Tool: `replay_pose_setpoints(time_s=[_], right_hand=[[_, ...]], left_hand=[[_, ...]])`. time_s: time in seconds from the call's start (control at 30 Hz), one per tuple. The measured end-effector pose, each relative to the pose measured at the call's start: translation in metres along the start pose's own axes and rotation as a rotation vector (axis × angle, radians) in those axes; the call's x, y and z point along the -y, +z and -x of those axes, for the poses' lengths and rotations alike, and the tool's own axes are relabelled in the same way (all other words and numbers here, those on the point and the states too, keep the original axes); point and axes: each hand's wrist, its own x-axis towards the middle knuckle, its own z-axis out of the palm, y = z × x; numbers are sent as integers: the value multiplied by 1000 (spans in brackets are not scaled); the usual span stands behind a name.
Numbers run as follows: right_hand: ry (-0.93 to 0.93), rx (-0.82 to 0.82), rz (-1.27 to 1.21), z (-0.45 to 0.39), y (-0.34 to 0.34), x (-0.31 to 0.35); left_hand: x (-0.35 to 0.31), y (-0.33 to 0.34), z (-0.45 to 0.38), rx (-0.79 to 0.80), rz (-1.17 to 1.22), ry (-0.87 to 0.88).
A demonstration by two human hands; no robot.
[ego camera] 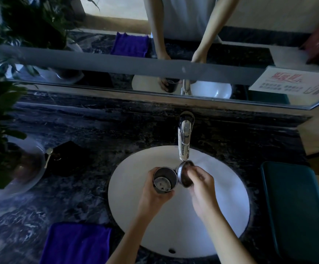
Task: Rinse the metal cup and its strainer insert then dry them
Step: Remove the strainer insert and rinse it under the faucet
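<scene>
1. The person is standing at a round white basin (139, 216) sunk into a dark veined marble counter (90, 130), both bare forearms reaching out over the bowl

2. The left hand (155, 189) is wrapping its fingers around the side of a small cylindrical metal cup (164, 180), holding it upright over the basin with the mouth facing up; something dark is sitting on the cup's bottom, too small to make out

3. The right hand (200, 185) is gripping a round, dark metal strainer insert (185, 174) with curled fingers, tilting it on its side so its rim is touching or nearly touching the cup's rim

4. The strainer insert is sitting just under the spout of a chrome tap (184, 138); whether water is running I cannot tell

5. A folded purple cloth (77, 242) is lying on the counter at the near left of the basin, well apart from both hands

6. A dark green rectangular tray (295, 206) is lying on the counter to the right of the basin

7. A leafy green plant in a pale round bowl (12, 168) is standing at the far left, with a small dark object just beside it that I cannot identify

8. A mirror (174, 35) behind the counter is reflecting the arms, the cloth and the plant
</scene>
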Motion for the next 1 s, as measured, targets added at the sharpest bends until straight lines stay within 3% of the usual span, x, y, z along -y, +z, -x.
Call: replay_pose_setpoints(time_s=[0.13, 0.27, 0.4, 0.87, 1.0], right_hand=[[77, -115, -151, -10, -14, -7], [118, -185, -55, -20, -24, -17], [129, -201, 21, -32, -20, -23], [181, -208, 218, -38, -13, -40], [172, -193, 285, -43, -10, -37]], left_hand=[[-4, -4, -4, -50, 21, -8], [-19, -21, -26, -228, 26, 34], [-41, -48, -57, -309, 50, 65], [-42, -72, -114, -347, 83, 10], [-29, -68, -97, -561, 47, -67]])
